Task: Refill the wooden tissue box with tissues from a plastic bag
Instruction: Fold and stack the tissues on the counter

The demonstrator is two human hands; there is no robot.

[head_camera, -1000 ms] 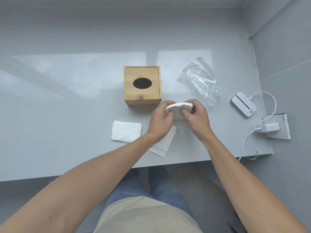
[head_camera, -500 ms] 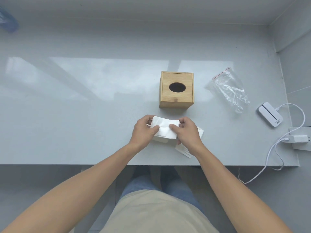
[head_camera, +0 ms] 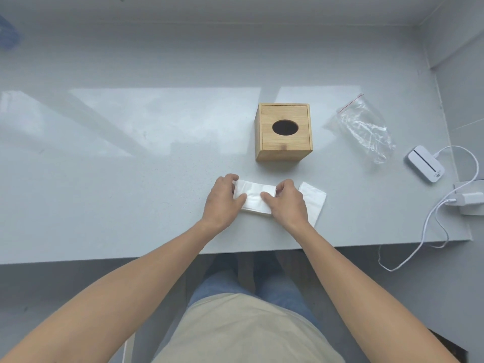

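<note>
Head view: left hand (head_camera: 222, 199) and right hand (head_camera: 286, 201) both pinch a folded tissue stack (head_camera: 255, 196) on the tabletop (head_camera: 131, 179), fingers curled over its ends. Wooden tissue box (head_camera: 284, 136) at 12 o'clock of stack, apart; plastic bag (head_camera: 365, 128) at 3 o'clock of box.

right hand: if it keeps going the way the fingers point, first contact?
Right hand fingers point left across the tissue stack it pinches; next in line is probably the left hand gripping the opposite end.
</note>
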